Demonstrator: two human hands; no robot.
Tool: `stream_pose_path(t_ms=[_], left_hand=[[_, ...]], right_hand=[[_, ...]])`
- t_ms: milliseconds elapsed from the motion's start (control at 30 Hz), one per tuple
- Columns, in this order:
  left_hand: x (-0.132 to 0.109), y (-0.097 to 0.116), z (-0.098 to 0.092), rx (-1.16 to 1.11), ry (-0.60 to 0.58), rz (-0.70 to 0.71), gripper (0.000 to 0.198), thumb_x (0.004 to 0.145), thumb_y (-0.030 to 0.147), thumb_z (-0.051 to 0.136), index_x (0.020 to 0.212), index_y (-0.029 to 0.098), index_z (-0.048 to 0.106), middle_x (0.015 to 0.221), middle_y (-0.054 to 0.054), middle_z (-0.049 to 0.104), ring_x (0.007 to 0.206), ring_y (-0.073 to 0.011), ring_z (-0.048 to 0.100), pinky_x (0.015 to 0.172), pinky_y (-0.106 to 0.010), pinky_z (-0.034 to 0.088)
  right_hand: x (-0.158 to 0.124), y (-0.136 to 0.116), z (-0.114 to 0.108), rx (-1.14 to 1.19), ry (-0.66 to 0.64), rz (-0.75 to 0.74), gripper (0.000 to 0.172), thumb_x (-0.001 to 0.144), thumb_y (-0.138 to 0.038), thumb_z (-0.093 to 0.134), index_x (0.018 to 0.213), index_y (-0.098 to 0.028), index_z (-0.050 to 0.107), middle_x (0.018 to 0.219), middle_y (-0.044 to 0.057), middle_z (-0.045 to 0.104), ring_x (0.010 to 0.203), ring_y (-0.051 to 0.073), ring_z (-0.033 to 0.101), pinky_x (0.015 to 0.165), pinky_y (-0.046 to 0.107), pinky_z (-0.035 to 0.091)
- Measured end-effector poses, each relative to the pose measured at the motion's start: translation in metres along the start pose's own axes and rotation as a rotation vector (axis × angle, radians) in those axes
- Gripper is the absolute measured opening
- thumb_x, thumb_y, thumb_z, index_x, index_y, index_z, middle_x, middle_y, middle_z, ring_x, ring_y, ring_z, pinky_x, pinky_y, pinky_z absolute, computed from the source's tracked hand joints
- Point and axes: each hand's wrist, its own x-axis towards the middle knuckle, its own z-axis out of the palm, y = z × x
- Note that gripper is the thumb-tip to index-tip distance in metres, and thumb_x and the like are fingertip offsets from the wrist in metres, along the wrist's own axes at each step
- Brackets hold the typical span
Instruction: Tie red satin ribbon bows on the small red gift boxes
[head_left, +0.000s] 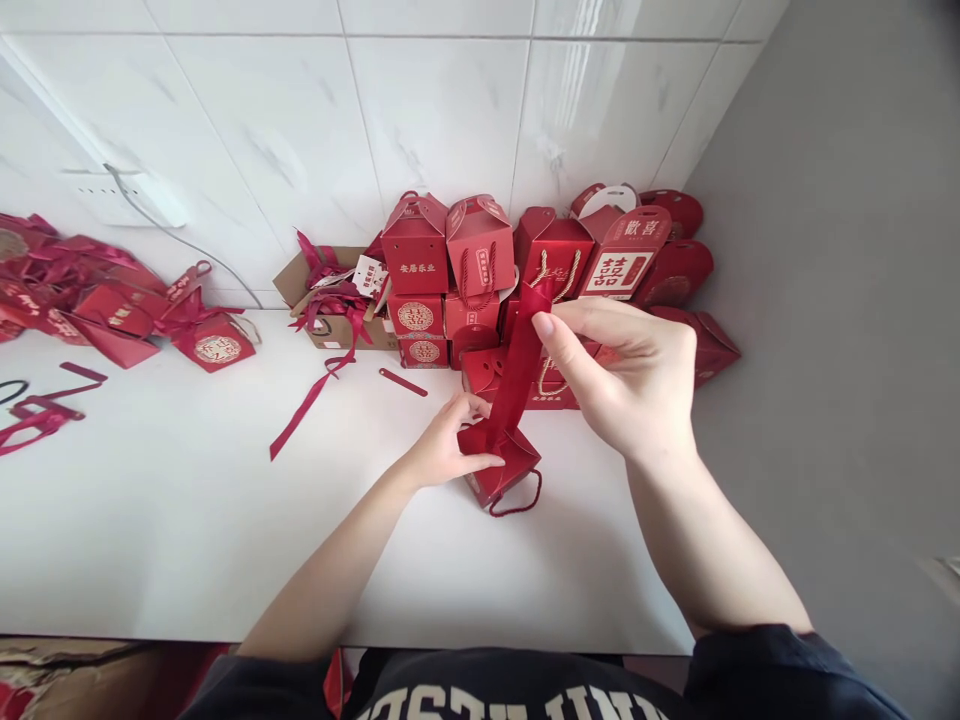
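A small red gift box (517,462) with a dark red cord handle stands on the white table in front of me. My left hand (454,445) grips it from the left side, thumb along its near top edge and fingers behind. A wide red ribbon (517,375) rises from the top of the box. Its upper end is pinched between the thumb and fingers of my right hand (630,370), which is raised above and to the right of the box. Where the ribbon meets the box is partly covered by my left fingers.
Stacked red gift boxes (416,250) line the tiled wall. Left of them, an open cardboard box (352,335) holds ribbons, one trailing onto the white table (187,480). A red strip (403,382) lies nearby. More ribboned boxes (124,305) are heaped at far left. A grey wall (840,350) bounds the right.
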Motion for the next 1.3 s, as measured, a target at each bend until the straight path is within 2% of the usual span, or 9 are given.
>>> stream_pose_path(t_ms=[200, 300, 433, 533, 767, 967, 1133, 1233, 1300], left_hand=[[0.002, -0.01, 0.001, 0.011, -0.088, 0.065, 0.054, 0.072, 0.027, 0.079, 0.121, 0.023, 0.056, 0.13, -0.012, 0.058, 0.124, -0.0297, 0.052, 0.107, -0.049, 0.039], [0.005, -0.011, 0.004, -0.001, -0.132, 0.049, 0.044, 0.073, 0.027, 0.078, 0.113, 0.022, 0.059, 0.122, -0.012, 0.063, 0.119, -0.029, 0.057, 0.103, -0.047, 0.043], [0.006, -0.016, 0.007, -0.101, -0.151, 0.036, 0.053, 0.073, 0.026, 0.079, 0.12, 0.02, 0.054, 0.114, -0.013, 0.067, 0.109, -0.0257, 0.063, 0.099, -0.044, 0.046], [0.007, -0.019, 0.006, -0.09, -0.174, 0.021, 0.05, 0.072, 0.028, 0.079, 0.117, 0.02, 0.059, 0.113, -0.012, 0.068, 0.109, -0.0256, 0.062, 0.1, -0.043, 0.045], [0.011, -0.019, 0.003, -0.109, -0.243, 0.02, 0.021, 0.07, 0.032, 0.08, 0.086, 0.019, 0.074, 0.098, -0.011, 0.073, 0.112, -0.0286, 0.06, 0.104, -0.045, 0.042], [0.013, -0.026, 0.001, -0.158, -0.277, 0.028, 0.019, 0.077, 0.034, 0.075, 0.092, 0.022, 0.079, 0.104, -0.011, 0.074, 0.114, -0.0287, 0.06, 0.106, -0.048, 0.041], [0.014, -0.029, 0.004, -0.151, -0.262, 0.024, 0.019, 0.083, 0.036, 0.068, 0.091, 0.023, 0.079, 0.097, -0.011, 0.076, 0.104, -0.0254, 0.064, 0.096, -0.043, 0.049], [0.014, -0.028, 0.006, -0.141, -0.259, 0.046, 0.016, 0.083, 0.034, 0.068, 0.087, 0.024, 0.079, 0.091, -0.009, 0.076, 0.096, -0.0229, 0.065, 0.094, -0.041, 0.049], [0.014, -0.028, 0.006, -0.135, -0.249, 0.045, 0.016, 0.084, 0.034, 0.068, 0.086, 0.024, 0.079, 0.089, -0.008, 0.076, 0.094, -0.022, 0.065, 0.093, -0.04, 0.049]], right_hand=[[-0.004, 0.002, 0.003, -0.008, -0.081, -0.021, 0.023, 0.092, -0.032, 0.058, 0.076, -0.022, 0.072, 0.078, 0.004, 0.071, 0.073, 0.019, 0.066, 0.067, 0.031, 0.052], [-0.007, 0.005, 0.005, -0.012, -0.11, -0.013, 0.026, 0.093, -0.034, 0.056, 0.077, -0.021, 0.072, 0.078, 0.004, 0.071, 0.073, 0.019, 0.065, 0.068, 0.03, 0.053], [-0.007, 0.003, 0.002, 0.004, -0.108, -0.011, 0.026, 0.092, -0.032, 0.058, 0.072, -0.021, 0.071, 0.076, 0.004, 0.07, 0.072, 0.018, 0.065, 0.065, 0.03, 0.053], [-0.005, 0.0, -0.001, 0.021, -0.112, -0.018, 0.026, 0.091, -0.028, 0.059, 0.069, -0.021, 0.071, 0.076, 0.004, 0.07, 0.073, 0.019, 0.066, 0.066, 0.03, 0.053], [-0.003, 0.0, 0.002, 0.03, -0.088, -0.029, 0.027, 0.091, -0.03, 0.06, 0.068, -0.022, 0.072, 0.074, 0.004, 0.07, 0.071, 0.019, 0.067, 0.064, 0.032, 0.053], [-0.005, 0.007, 0.005, 0.018, -0.039, 0.001, 0.028, 0.091, -0.036, 0.059, 0.069, -0.023, 0.072, 0.072, 0.004, 0.069, 0.072, 0.02, 0.066, 0.064, 0.032, 0.053], [-0.005, 0.022, 0.009, 0.082, 0.018, 0.07, 0.032, 0.09, -0.038, 0.06, 0.065, -0.021, 0.07, 0.068, 0.004, 0.067, 0.074, 0.02, 0.066, 0.07, 0.034, 0.054], [-0.003, 0.042, 0.015, 0.174, -0.016, 0.182, 0.03, 0.092, -0.044, 0.055, 0.08, -0.021, 0.072, 0.08, 0.005, 0.069, 0.074, 0.019, 0.066, 0.067, 0.033, 0.055], [-0.006, 0.055, 0.017, 0.237, -0.137, 0.242, 0.029, 0.093, -0.046, 0.054, 0.102, -0.023, 0.069, 0.1, 0.006, 0.069, 0.082, 0.018, 0.067, 0.07, 0.032, 0.055]])
